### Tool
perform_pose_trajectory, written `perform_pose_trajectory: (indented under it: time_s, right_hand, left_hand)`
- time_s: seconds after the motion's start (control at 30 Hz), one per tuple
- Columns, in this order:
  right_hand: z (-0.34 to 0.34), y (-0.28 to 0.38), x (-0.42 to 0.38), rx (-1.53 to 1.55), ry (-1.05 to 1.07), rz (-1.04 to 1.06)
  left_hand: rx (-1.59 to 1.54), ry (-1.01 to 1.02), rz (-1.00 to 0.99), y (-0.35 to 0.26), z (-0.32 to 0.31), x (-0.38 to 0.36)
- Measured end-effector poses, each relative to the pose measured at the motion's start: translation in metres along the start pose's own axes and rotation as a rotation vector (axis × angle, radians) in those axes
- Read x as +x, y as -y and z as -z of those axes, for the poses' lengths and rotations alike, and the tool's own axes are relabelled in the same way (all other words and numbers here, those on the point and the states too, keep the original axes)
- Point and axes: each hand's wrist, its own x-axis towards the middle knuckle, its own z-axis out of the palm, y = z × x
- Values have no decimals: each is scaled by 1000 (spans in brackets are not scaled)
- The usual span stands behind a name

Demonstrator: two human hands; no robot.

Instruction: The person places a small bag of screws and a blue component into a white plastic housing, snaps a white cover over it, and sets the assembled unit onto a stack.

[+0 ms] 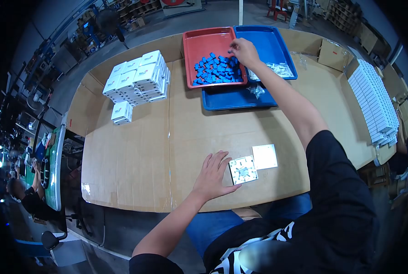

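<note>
My left hand (213,176) lies flat on the cardboard-covered table (135,155), fingers spread, its fingertips touching the left edge of a small square white part (243,169) with a patterned face. A plain white square plate (264,156) lies just right of that part. My right hand (243,51) reaches far across the table into the red tray (204,39), its fingers closed over the pile of small blue pieces (215,71). Whether it grips a piece is hidden by the fingers.
A blue tray (268,43) holding clear plastic bags (279,69) stands beside and under the red one. Stacked white boxes (140,77) stand at the back left, rows of white plates (373,102) at the right, a cardboard box (333,55) at the back right. Another person (23,196) sits far left.
</note>
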Motion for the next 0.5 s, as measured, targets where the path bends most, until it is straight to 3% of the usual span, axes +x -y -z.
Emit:
perform_pose_trajectory:
  time_s: [0.03, 0.07, 0.13, 0.17, 0.33, 0.5]
  right_hand:
    - [10, 18, -8, 325, -5, -263]
    - [16, 27, -15, 322, -9, -260]
    - [31, 44, -31, 1164, -49, -452]
    - [41, 54, -44, 1160, -55, -450]
    - [106, 125, -128, 1710, -90, -381]
    - [133, 146, -192, 1895, -109, -436]
  left_hand:
    - [-1, 1, 4, -1, 1, 0]
    - [-1, 0, 6, -1, 1, 1]
    - [2, 4, 7, -2, 1, 1]
    - [5, 11, 12, -2, 1, 1]
    - [-9, -23, -13, -4, 0, 2]
    - [-10, -25, -24, -6, -1, 2]
